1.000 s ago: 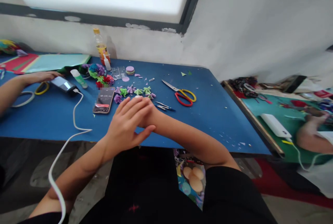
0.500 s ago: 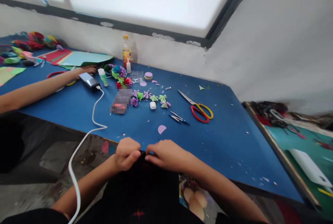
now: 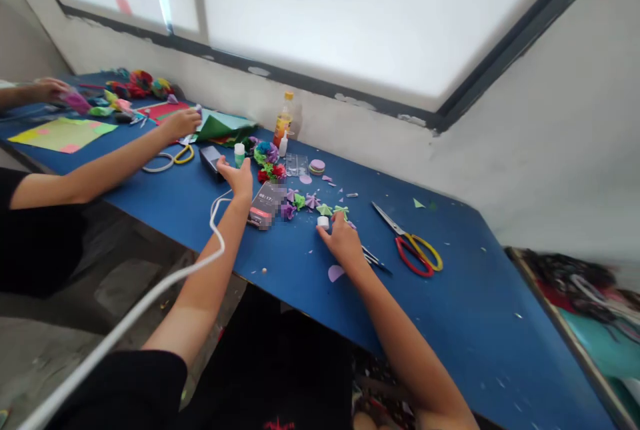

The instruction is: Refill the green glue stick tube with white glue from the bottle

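My left hand [image 3: 238,178] reaches over the table with thumb and fingers spread around the near side of a glue stick [image 3: 239,155], green and white and standing upright. I cannot tell whether the fingers touch it. By a small white cap [image 3: 323,223], my right hand [image 3: 344,241] has its thumb and fingers apart. Folded green and purple paper pieces [image 3: 313,201] lie just beyond the cap. Partly behind my right wrist are tweezers [image 3: 376,261] and a purple paper piece [image 3: 335,273].
Large scissors [image 3: 417,253] lie to the right. A phone [image 3: 265,207] and a dark device [image 3: 213,162] flank my left hand; a white cable [image 3: 165,280] crosses my left arm. A bottle [image 3: 283,122] stands at the back. Co-workers' hands [image 3: 183,123] are at the left.
Both my hands have gone from the table's near edge out over the table, left towards the glue stick, right towards the cap. The view has shifted left. The co-worker's hand has lifted.
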`<action>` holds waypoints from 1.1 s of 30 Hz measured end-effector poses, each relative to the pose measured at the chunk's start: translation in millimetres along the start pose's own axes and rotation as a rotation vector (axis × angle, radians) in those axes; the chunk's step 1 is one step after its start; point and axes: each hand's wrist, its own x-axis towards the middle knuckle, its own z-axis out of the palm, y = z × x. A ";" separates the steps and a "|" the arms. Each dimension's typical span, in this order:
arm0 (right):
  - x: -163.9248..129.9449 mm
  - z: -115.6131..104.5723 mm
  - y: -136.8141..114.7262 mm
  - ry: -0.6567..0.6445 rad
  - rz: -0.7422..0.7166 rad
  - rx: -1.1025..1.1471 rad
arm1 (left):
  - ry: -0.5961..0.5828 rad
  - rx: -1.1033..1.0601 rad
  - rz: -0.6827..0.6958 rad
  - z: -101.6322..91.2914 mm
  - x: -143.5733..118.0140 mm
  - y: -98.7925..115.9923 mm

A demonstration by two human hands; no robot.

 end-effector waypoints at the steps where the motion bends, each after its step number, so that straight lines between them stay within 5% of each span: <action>1: -0.4 1.3 1.6 0.003 0.006 0.017 | -0.016 0.018 0.013 3.0 5.7 -3.2; 8: 3.6 13.7 10.9 0.064 0.032 0.223 | -0.187 0.136 0.143 16.4 21.0 -22.4; 14: 0.0 5.8 22.8 0.035 -0.046 0.622 | -0.256 0.212 0.209 19.3 26.4 -29.9; 20: -13.1 -20.0 28.9 0.027 -0.156 1.030 | -0.263 0.136 0.353 10.9 6.8 -8.5; 22: -18.0 -27.2 27.7 0.018 -0.221 1.218 | -0.394 -0.038 0.385 8.5 -10.0 6.7; 26: -24.5 -35.9 25.5 -0.014 -0.226 1.417 | -0.847 -0.308 0.358 -0.5 -48.0 30.4; 30: -23.8 -38.8 27.6 0.019 -0.171 1.479 | -1.193 -0.267 0.405 -16.4 -72.8 39.4; 33: -21.9 -39.5 30.6 0.070 -0.183 1.411 | -1.331 -0.174 0.456 -24.9 -82.5 42.3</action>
